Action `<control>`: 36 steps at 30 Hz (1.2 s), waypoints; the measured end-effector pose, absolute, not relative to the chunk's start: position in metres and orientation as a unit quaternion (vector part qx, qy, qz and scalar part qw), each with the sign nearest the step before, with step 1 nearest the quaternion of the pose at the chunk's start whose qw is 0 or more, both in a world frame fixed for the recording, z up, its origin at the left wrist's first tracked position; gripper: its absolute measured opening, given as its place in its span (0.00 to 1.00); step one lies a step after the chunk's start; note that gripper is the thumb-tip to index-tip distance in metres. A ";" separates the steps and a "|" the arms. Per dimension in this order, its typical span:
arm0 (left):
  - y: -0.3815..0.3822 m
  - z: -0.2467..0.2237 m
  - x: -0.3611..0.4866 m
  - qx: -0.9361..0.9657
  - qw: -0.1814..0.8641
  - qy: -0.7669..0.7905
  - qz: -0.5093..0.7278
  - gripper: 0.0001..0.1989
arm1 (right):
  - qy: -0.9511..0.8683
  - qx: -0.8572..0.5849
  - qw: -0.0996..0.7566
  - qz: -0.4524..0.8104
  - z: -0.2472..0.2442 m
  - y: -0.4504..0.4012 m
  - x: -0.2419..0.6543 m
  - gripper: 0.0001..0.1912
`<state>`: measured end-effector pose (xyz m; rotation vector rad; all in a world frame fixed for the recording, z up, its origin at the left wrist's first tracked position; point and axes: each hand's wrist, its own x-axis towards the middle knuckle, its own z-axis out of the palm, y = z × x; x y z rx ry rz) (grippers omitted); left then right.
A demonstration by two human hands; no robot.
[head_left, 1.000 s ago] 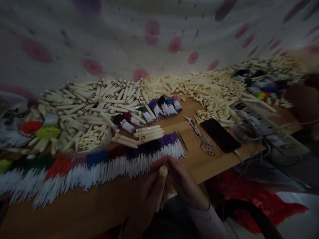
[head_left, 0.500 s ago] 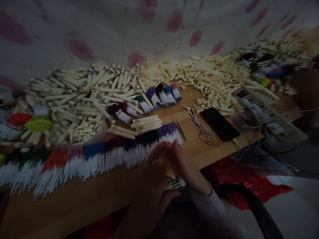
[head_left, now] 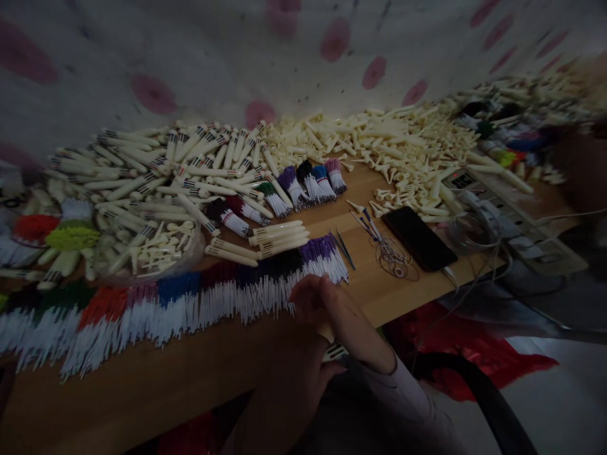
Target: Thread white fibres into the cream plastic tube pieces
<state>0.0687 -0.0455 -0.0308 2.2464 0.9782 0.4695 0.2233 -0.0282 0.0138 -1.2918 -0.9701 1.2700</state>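
At the bottom centre, my left hand (head_left: 301, 370) is closed around a cream pen barrel (head_left: 334, 351), whose dark slots show by the thumb. My right hand (head_left: 332, 306) is just above it, fingers curled toward the left over the barrel's upper side; anything between them is too dark to make out. Beyond the fingers lies a row of refills with purple ends (head_left: 325, 253), beside more refills in blue (head_left: 179, 287), red (head_left: 104, 303) and green. Several slotted barrels (head_left: 279, 237) rest together behind this row.
Tweezers (head_left: 344, 248), a black phone (head_left: 420, 237), tangled string (head_left: 393, 258) and a power strip (head_left: 521, 221) are on the right. Heaps of barrels (head_left: 137, 170) and cream parts (head_left: 389, 139) line the back. A plastic bowl (head_left: 152, 253) holds small pieces. A chair arm curves at lower right.
My right hand has shifted slightly down, its thumb and fingers drawn closer together. My left hand still grips the barrel, which appears a little lower and more covered.
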 end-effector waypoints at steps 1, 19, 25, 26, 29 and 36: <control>-0.045 -0.029 0.070 0.851 0.333 0.367 0.176 0.21 | -0.398 -0.539 0.517 0.533 0.013 -0.029 0.223 0.39; -0.026 -0.014 0.070 0.890 0.287 0.313 0.166 0.16 | -0.251 -0.499 0.637 0.532 0.008 -0.035 0.241 0.27; -0.025 0.002 0.073 0.915 0.257 0.273 0.150 0.18 | -0.318 -0.539 0.596 0.503 0.018 -0.041 0.233 0.29; -0.027 0.003 0.074 0.914 0.268 0.271 0.142 0.18 | -0.324 -0.539 0.588 0.509 0.019 -0.043 0.231 0.29; -0.030 0.000 0.075 0.908 0.299 0.263 0.134 0.17 | -0.322 -0.531 0.576 0.531 0.023 -0.049 0.228 0.30; -0.037 -0.023 0.076 0.891 0.308 0.278 0.183 0.16 | -0.327 -0.535 0.584 0.516 0.020 -0.044 0.229 0.31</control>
